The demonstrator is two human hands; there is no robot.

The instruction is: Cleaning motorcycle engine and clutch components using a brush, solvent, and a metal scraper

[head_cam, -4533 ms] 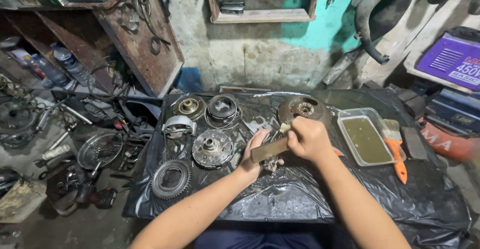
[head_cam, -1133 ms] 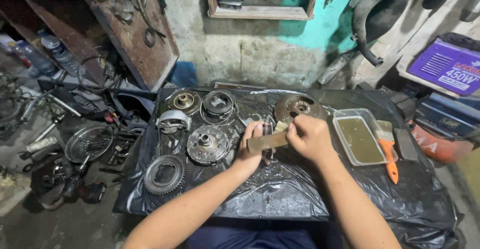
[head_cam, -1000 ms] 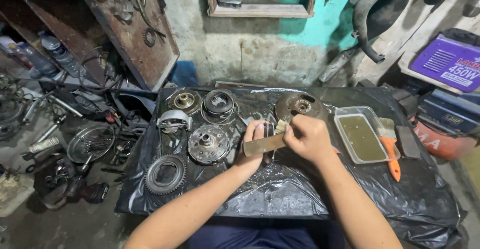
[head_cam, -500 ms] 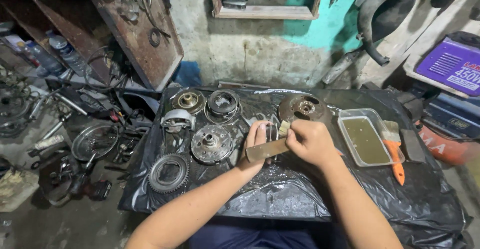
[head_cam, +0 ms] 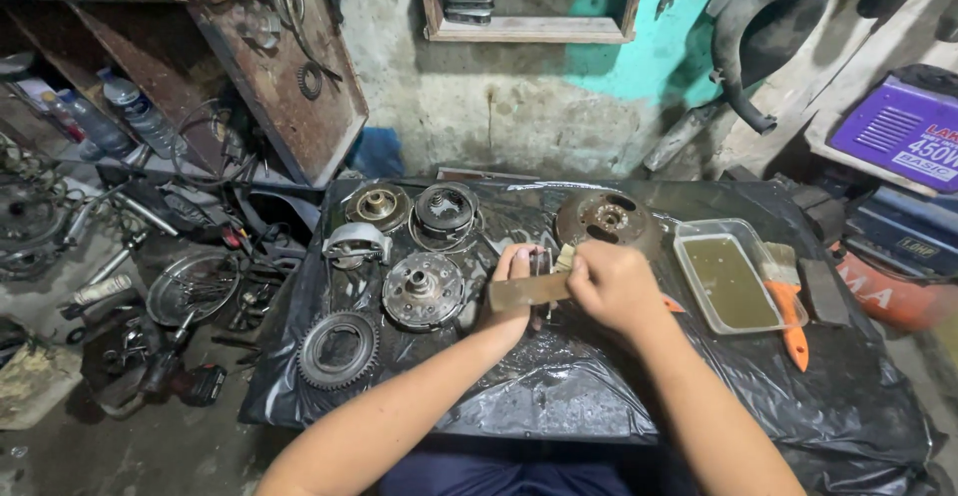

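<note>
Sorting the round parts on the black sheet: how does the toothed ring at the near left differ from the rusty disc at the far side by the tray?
The toothed ring is dark, with teeth around its rim and an open centre. The rusty disc is brown, smooth-edged, with a hub and holes in its face. The ring lies nearer the person, the disc farther. Both lie flat on the black sheet.

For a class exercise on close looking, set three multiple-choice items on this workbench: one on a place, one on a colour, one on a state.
1. Where does the toothed ring gear lie?
A. near left of the sheet
B. in the tray
C. on the wall shelf

2. What colour is the brush handle?
A. blue
B. orange
C. white

3. What is in the clear tray?
A. nothing
B. bolts
C. murky liquid

Answers: A, it lies near the sheet's left corner; B, the handle beside the tray is orange; C, brownish liquid fills it.
</note>
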